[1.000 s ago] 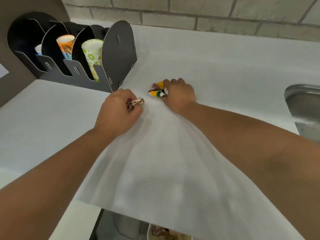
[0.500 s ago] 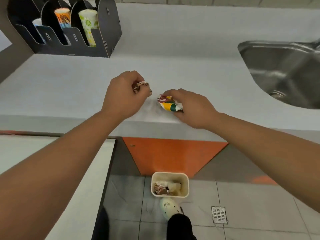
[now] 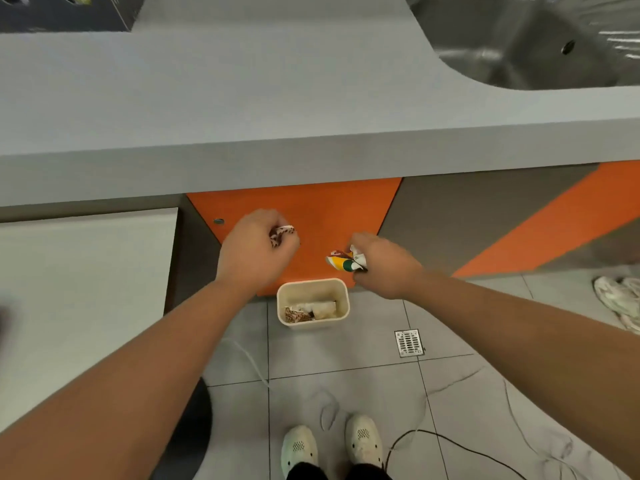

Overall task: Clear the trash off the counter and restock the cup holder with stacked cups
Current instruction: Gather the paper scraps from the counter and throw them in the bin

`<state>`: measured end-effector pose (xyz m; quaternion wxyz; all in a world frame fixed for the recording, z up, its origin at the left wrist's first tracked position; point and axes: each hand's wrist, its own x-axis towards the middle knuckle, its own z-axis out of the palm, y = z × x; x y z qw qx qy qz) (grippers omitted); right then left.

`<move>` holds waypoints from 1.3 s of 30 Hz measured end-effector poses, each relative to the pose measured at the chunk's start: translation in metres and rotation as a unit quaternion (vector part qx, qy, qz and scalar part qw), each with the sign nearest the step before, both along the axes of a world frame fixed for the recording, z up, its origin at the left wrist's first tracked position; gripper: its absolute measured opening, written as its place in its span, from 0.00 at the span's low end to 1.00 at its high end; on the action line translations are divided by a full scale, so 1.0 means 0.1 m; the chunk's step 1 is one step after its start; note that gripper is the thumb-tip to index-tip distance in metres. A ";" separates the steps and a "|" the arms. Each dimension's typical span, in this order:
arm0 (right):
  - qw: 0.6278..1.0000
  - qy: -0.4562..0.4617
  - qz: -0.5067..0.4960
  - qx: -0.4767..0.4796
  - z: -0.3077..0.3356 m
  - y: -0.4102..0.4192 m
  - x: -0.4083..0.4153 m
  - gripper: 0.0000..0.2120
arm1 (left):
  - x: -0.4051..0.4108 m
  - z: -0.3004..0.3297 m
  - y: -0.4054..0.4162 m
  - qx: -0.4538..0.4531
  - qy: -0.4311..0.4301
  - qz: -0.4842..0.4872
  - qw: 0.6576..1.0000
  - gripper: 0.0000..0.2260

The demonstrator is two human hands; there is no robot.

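Cup holder (image 3: 65,12) mostly cropped, blurred.

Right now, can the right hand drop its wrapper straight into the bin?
Probably not yet: the right hand holds the crumpled wrapper up and right of the open bin. Nothing blocks a short move left.

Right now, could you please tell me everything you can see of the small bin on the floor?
The small bin is a cream, rounded-rectangular tub, apparently plastic, open-topped with no lid. It stands upright on the grey floor tiles, against the foot of the orange cabinet panel. Crumpled wrappers lie at its bottom, one brown-patterned; it is far from full. No hand touches it: the left hand and right hand hover above, each gripping crumpled trash.
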<state>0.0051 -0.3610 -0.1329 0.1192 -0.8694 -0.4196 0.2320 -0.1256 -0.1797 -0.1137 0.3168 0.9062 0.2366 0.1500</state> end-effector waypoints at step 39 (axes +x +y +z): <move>0.989 0.100 -0.029 -0.106 -5.33 0.79 0.45 0.45 | 0.59 -5.58 0.21 -0.071 0.286 0.032 0.955 0.18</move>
